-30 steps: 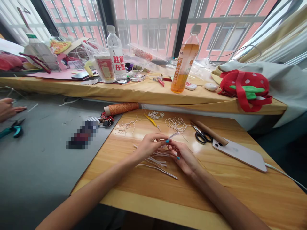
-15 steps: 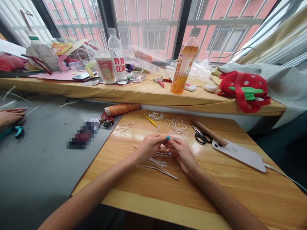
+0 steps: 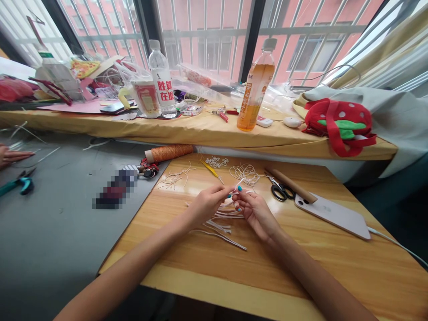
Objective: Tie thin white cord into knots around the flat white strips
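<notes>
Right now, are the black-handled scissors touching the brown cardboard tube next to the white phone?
Cannot tell. In the head view the black-handled scissors lie right beside the brown cardboard tube, but no clear gap or contact shows between them.

Wooden table (image 3: 334,267) carrying loose white cord strips (image 3: 220,229), coiled cord (image 3: 246,173), black scissors (image 3: 280,191), brown tube (image 3: 290,185), white phone (image 3: 334,215), yellow tool (image 3: 211,170); orange thread spool (image 3: 169,152) at its far-left edge, beside grey table (image 3: 50,232).

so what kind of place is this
Probably a home or small-workshop craft table by a window: both hands pinch pale cord over a wooden tabletop, beside black-handled scissors and an orange thread spool.
</notes>
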Action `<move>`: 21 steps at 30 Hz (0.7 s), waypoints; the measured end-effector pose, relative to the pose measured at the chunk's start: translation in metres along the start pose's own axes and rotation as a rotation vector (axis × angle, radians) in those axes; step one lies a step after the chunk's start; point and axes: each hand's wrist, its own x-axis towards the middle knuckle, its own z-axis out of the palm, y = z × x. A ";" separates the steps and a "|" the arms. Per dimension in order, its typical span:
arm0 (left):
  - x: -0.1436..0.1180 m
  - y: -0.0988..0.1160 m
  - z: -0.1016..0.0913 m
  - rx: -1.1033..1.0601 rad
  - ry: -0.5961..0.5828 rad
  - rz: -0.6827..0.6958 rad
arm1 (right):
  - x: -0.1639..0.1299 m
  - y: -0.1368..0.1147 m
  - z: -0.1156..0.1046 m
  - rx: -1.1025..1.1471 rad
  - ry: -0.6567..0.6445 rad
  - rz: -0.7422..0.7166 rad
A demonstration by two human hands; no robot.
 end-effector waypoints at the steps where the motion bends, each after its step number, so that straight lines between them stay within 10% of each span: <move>1: 0.000 0.000 0.000 -0.001 -0.002 0.006 | -0.001 0.000 0.000 -0.007 0.000 -0.002; 11: 0.013 0.007 -0.007 -0.569 -0.029 -0.453 | 0.002 -0.001 0.000 -0.138 0.062 -0.151; 21: 0.013 0.010 -0.005 -0.763 0.013 -0.501 | 0.005 0.003 -0.004 -0.270 -0.002 -0.256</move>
